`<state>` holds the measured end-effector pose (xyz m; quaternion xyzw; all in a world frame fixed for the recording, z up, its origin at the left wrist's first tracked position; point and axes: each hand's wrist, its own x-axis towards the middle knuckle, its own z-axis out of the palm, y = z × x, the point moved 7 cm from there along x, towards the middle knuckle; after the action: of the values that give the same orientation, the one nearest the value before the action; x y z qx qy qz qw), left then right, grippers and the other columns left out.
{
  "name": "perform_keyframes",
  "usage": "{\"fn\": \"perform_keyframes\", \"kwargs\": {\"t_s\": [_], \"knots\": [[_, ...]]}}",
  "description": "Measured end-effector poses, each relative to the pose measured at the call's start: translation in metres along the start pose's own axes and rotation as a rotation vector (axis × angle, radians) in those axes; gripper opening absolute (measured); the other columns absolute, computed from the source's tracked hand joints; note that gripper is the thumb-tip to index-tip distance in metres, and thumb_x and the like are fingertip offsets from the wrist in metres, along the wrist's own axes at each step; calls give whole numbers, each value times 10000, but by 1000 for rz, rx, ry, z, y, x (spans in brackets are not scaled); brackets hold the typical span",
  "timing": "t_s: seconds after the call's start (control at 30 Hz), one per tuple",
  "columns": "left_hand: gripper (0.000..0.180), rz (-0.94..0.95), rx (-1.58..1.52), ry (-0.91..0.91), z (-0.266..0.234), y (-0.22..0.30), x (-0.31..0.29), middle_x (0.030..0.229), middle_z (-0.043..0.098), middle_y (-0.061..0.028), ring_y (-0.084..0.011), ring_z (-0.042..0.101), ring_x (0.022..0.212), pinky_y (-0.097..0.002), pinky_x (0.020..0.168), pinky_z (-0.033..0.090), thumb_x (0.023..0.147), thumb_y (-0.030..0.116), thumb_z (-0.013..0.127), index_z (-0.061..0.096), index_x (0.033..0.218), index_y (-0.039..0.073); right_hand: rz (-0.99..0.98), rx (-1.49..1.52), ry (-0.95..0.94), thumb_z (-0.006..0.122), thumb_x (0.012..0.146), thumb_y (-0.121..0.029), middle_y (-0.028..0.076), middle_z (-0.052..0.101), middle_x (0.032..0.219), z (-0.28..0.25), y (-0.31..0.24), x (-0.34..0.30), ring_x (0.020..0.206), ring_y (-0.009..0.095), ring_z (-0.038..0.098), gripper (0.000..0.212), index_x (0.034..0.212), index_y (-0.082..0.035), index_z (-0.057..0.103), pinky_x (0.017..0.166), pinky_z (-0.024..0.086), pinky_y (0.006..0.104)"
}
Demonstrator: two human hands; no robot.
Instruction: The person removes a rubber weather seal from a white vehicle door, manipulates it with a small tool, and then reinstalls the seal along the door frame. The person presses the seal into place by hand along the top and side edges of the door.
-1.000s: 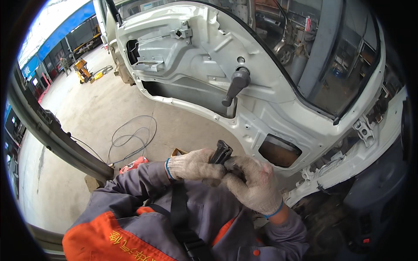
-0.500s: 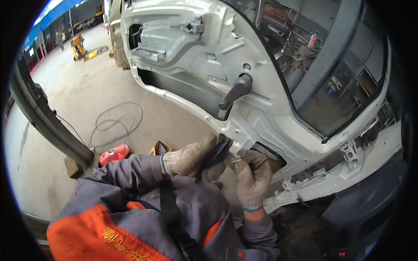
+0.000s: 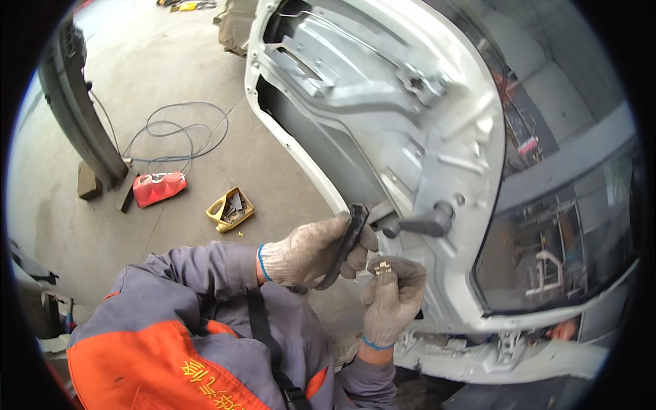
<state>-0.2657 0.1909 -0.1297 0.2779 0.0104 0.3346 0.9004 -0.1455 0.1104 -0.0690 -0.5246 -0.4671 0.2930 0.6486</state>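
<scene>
My left hand (image 3: 301,251), in a knit work glove, is closed around a long, curved black plastic-looking part (image 3: 350,236); its exact kind does not show. Just right of it, my gloved right hand (image 3: 398,297) pinches a small pale metal clip-like piece (image 3: 383,268) between thumb and fingers. Both hands are close together in front of a bare white vehicle door (image 3: 482,171), its trim off and inner metal exposed. On that door, a dark grey window crank (image 3: 427,223) sticks out just beyond my right hand.
On the floor to the left lie a cut-open yellow container (image 3: 223,226) with metal bits, a red lamp-like part (image 3: 160,189) and a looped grey hose (image 3: 205,145). A dark steel post (image 3: 80,102) stands farther left. The white door sill (image 3: 471,357) runs along the lower right.
The view has swung left and down, bringing the yellow container fully into sight. The black part is now tilted more upright, and both hands still hold their pieces.
</scene>
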Motion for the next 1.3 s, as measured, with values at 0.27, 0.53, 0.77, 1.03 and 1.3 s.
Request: {"fn": "perform_keyframes", "kwargs": {"t_s": [0.27,0.53,0.77,1.03,1.3], "knots": [[547,120,-159,-7,-32,25,11,1090,662,-104,-217,624,1006,-353,900,490,979,400,600,569,1331,-16,50,-6,-56,676,966,-49,125,717,946,38,22,39,599,55,542,266,1213,40,630,492,398,194],[631,129,-28,130,-42,58,10,1055,633,-105,-220,595,1001,-345,890,475,795,306,772,563,1290,-26,65,0,-133,686,957,3,157,696,1049,61,32,66,954,195,687,223,1136,44,560,881,556,320],[725,124,7,164,-48,64,11,1100,632,-102,-217,596,1035,-347,899,475,825,334,802,520,1380,-38,-100,80,-27,707,930,10,150,663,1109,78,45,71,975,206,664,255,1133,51,558,875,557,317],[757,2,-26,130,-41,102,-3,1398,590,-171,-262,613,1229,-403,1098,464,893,293,672,414,1518,-46,-215,-3,64,681,927,33,111,648,1074,115,30,67,951,155,636,208,1105,26,574,817,551,285],[719,-124,-2,53,-79,127,-42,1386,597,-176,-266,611,1229,-398,1082,465,874,237,697,459,1480,-67,-60,-49,183,686,949,29,144,646,1084,171,27,28,862,188,690,265,1169,59,541,749,617,323]]}}
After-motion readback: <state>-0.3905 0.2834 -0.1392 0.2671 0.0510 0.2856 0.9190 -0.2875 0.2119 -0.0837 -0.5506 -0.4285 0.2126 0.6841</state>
